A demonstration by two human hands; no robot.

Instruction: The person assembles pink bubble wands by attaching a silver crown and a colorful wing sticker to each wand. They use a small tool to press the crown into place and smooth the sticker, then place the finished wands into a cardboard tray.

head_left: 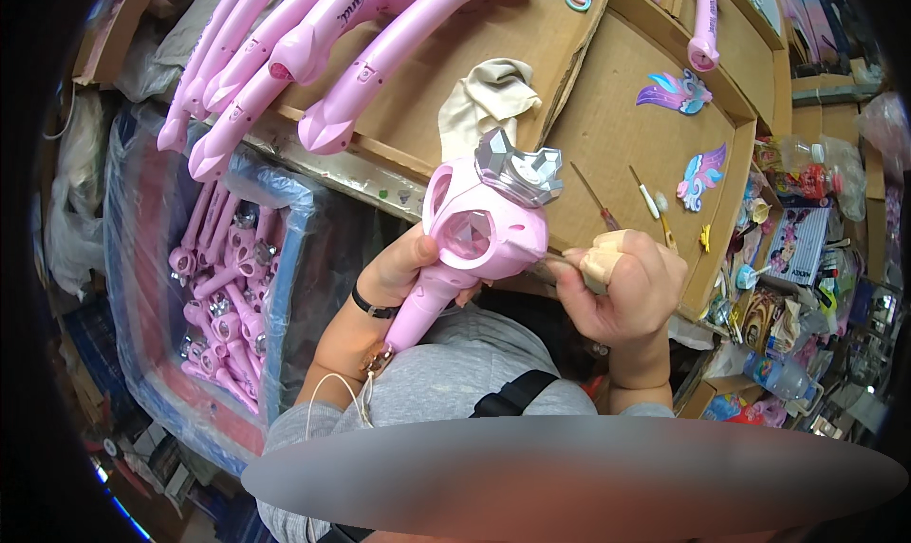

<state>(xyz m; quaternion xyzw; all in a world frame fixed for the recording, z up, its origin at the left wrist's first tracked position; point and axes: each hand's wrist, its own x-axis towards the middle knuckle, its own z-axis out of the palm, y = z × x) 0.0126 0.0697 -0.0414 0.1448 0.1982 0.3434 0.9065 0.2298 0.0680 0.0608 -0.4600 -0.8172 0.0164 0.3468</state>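
Observation:
My left hand (397, 266) is wrapped round the neck of a pink toy wand (520, 243), its head tilted up and its handle running down to my body. A silver crown (520, 171) tops the head, and a clear faceted gem (470, 234) sits in the round opening. Close against the right side of the head, my right hand (626, 291) is closed in a pinch, tan wraps on its fingers. Something thin shows at the fingertips; what it is I cannot make out.
Several pink wand parts (346, 97) lie at the upper left beside a cream cloth (493, 92). A cardboard tray (607, 144) holds winged ornaments (702, 175), a thin-shafted tool (598, 196) and a white-handled tool (648, 199). A blue-rimmed bin (289, 258) at left holds several wands.

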